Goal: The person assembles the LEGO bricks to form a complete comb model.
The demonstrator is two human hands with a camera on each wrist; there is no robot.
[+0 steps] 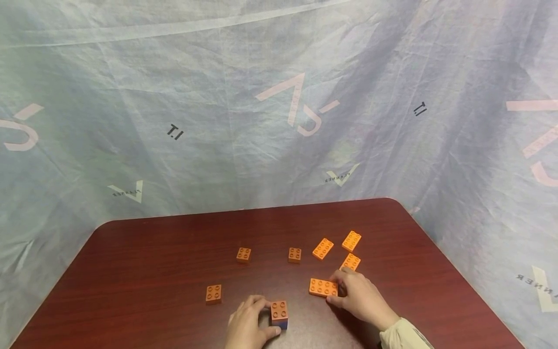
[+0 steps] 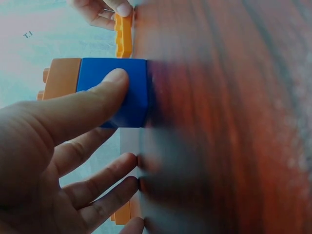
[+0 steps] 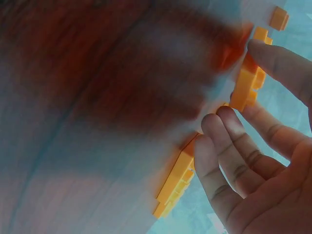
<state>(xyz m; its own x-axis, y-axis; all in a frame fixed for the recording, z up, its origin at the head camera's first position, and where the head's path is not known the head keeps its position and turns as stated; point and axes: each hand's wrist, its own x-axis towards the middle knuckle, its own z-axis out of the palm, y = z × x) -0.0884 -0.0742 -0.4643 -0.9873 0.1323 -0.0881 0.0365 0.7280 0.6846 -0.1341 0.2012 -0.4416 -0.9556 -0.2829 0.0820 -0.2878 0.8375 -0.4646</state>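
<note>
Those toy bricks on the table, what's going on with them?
A person is handling them with two bare hands. The left hand pinches a blue brick with a brown brick on top of it. The right hand holds a flat orange brick by one end. Three more orange bricks lie beyond it, one partly hidden by that hand. Three other brown bricks sit apart from one another on the dark red table.

Stack point(image 1: 279, 311) sits on the surface point(image 1: 144, 271), right of left hand point(image 1: 247, 322) | slab point(image 1: 321, 288) left of right hand point(image 1: 359, 295), three slabs point(image 1: 323, 248) behind | two bricks point(image 1: 294, 254) behind stack, another brick point(image 1: 213, 293) left!
</note>
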